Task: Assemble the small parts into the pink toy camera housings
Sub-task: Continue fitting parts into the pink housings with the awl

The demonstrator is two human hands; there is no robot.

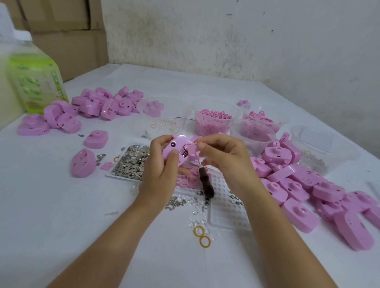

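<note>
Left hand (162, 166): grip wrapped round a housing (174, 147), thumb across its face.
Housing: held up above the counter (58, 213), between both hands.
Right hand (226, 155): grip narrow, with the fingertips pinching a small pink part (192, 151) at the housing's right edge.
Tool (206, 183): dark handle just below the right hand — cannot tell if held.
Tray (129, 162): metal bits, beside the left hand.
Tub (214, 119): pink pellets, behind the hands.
Heaps: housings far left (97, 104) and right (304, 183).

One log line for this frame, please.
left hand: grips pink housing | right hand: pinches small pink part against housing | dark-handled tool: under right hand, grip unclear
</note>
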